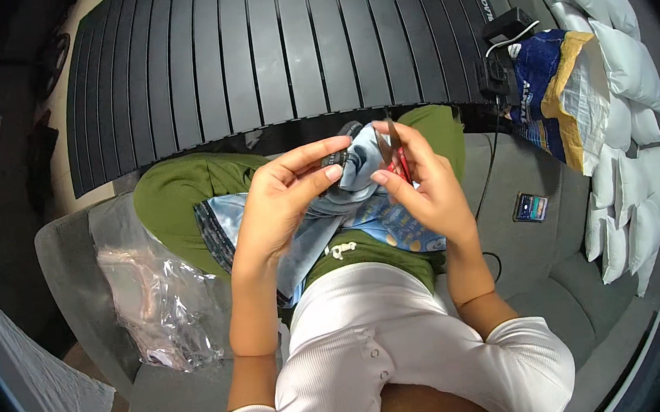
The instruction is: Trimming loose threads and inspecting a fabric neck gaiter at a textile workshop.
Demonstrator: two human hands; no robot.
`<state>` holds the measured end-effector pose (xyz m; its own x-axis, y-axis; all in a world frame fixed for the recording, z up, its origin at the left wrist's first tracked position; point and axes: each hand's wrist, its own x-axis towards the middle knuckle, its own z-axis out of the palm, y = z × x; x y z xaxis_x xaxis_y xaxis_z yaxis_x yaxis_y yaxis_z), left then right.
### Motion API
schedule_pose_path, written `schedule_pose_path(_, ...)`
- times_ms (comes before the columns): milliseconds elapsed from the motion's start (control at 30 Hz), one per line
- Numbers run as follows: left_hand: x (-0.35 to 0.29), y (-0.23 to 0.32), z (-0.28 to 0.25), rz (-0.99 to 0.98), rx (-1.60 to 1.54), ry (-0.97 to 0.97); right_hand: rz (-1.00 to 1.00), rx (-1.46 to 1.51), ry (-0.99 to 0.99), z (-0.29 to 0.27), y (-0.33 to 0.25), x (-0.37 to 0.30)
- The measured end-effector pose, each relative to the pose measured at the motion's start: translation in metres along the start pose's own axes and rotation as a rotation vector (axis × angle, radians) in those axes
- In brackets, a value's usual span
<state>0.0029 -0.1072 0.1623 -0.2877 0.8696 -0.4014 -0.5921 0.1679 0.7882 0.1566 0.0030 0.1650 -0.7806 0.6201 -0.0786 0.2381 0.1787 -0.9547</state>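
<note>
Bag (187,319) left of the held cloth (360,167) contains perhaps pinkish fabric (132,282).

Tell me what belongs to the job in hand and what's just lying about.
In use:
blue cloth, in left grip
red-handled scissors, in right grip

Apparently lying about:
clear plastic packet
blue-and-yellow sack
white pillow-like packs
black cabled box

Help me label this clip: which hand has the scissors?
The right hand: it holds the red-handled scissors. The left hand has none, pinching the blue cloth by its dark edge instead.
</note>
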Motion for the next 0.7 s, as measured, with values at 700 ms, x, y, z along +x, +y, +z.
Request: schedule_pose_path(700,-0.002,-0.002,0.008,-0.047,-0.269,0.057,-0.238,-0.227,0.078,0.017,0.003,-0.013)
